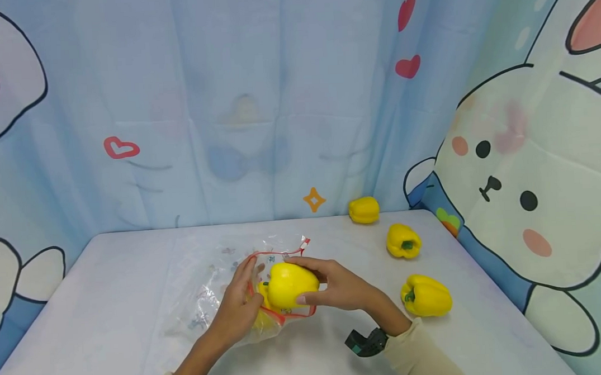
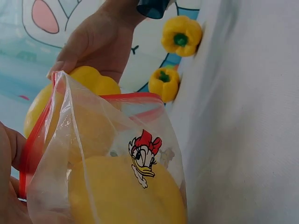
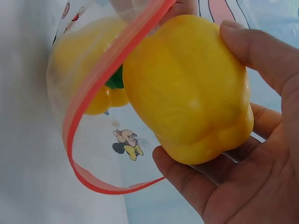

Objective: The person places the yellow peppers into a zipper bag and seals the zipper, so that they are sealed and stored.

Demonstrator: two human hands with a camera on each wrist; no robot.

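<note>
So the right hand (image 1: 335, 281) has its fingers and thumb wrapped around a yellow pepper (image 1: 292, 284), right at the mouth of a clear bag (image 1: 211, 292). Can't really tell how far in that one sits. The left hand (image 1: 239, 306) is clamped on the bag's edge, pinching it by the red rim (image 3: 71, 135), with most of the plastic spread out to that hand's left and beyond it. At least one bagged pepper (image 2: 131, 196) shows through the film, just to the right of the left hand, and there's a little duck print (image 2: 145, 158) on the plastic. Three more peppers are out on the white tabletop (image 1: 134, 301), all on the right hand's side: the near pepper (image 1: 426, 295) is off to its right past the wrist, the middle pepper (image 1: 403, 241) is right and a bit farther out, and the far pepper (image 1: 364, 210) is well beyond it, at the back edge by the blue curtain (image 1: 235, 73).
</note>
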